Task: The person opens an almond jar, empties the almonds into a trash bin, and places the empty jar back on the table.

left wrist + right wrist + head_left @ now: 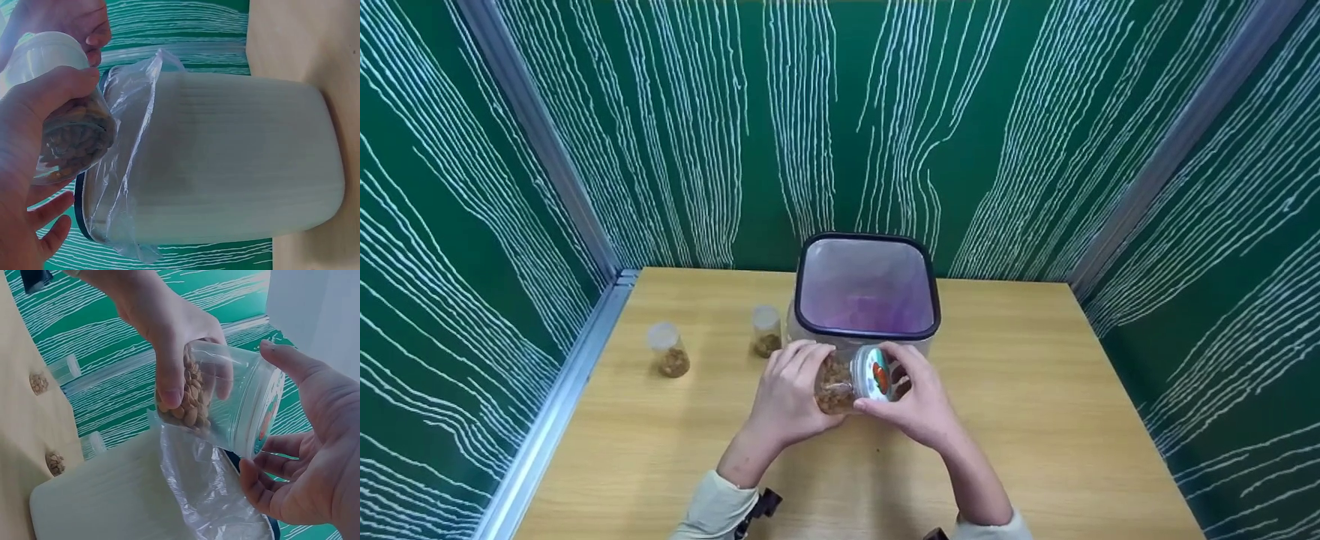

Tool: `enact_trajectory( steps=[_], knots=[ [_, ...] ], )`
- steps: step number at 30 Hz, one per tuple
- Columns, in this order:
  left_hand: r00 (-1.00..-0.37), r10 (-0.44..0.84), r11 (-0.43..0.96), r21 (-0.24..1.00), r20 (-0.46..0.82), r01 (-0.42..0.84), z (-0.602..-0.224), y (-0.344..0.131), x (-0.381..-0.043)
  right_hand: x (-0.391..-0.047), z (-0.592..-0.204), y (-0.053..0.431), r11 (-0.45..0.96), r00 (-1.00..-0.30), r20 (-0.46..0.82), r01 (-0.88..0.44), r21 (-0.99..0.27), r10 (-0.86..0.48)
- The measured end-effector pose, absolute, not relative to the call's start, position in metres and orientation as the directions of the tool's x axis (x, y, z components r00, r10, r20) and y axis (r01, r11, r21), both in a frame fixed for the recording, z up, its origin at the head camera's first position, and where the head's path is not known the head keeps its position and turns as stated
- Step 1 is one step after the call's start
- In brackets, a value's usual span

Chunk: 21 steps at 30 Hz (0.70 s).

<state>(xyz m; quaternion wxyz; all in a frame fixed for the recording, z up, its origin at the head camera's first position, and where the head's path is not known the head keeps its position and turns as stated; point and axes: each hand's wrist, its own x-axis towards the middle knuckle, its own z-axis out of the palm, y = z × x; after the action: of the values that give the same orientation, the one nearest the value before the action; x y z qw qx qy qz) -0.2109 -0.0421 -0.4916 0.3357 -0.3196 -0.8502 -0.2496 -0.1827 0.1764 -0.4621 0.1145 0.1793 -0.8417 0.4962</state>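
Observation:
A clear plastic jar [834, 384], partly filled with brown nut-like pieces [193, 391], is held tilted on its side just in front of a bin's rim. My left hand [789, 396] grips the jar's body, fingers over the far side and thumb on the near side. On the jar's mouth sits a round lid [876, 373] with a coloured picture on its face. Thumb and fingertips of my right hand [921, 397] hold this lid at opposite edges, as the right wrist view shows; the palm is apart from it.
The pale bin [236, 157] stands upright behind the hands, with a black rim [866, 333] and a clear plastic liner [194, 484] folded over it. Two small capped containers [669, 351] with brown contents stand at the left. Green walls [840, 150] enclose the wooden table [1035, 420].

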Motion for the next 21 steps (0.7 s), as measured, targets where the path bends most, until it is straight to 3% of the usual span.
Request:
enact_trajectory(
  steps=[6, 14, 21],
  knots=[
    [-0.589, 0.411, 0.675, 0.202, 0.696, 0.709, -0.497, -0.045, -0.211, -0.180, -0.472, 0.171, 0.451, -0.902, 0.389, -0.431, -0.782, -0.189],
    [-0.620, 0.429, 0.650, 0.253, 0.657, 0.716, -0.509, -0.042, -0.207, -0.173, -0.459, 0.178, 0.418, -0.840, 0.406, -0.535, -0.735, -0.360],
    [-0.675, 0.411, 0.604, 0.372, 0.612, 0.705, -0.507, -0.039, -0.208, -0.171, -0.443, 0.182, 0.336, -0.785, 0.466, -0.603, -0.723, -0.408]
  ],
)
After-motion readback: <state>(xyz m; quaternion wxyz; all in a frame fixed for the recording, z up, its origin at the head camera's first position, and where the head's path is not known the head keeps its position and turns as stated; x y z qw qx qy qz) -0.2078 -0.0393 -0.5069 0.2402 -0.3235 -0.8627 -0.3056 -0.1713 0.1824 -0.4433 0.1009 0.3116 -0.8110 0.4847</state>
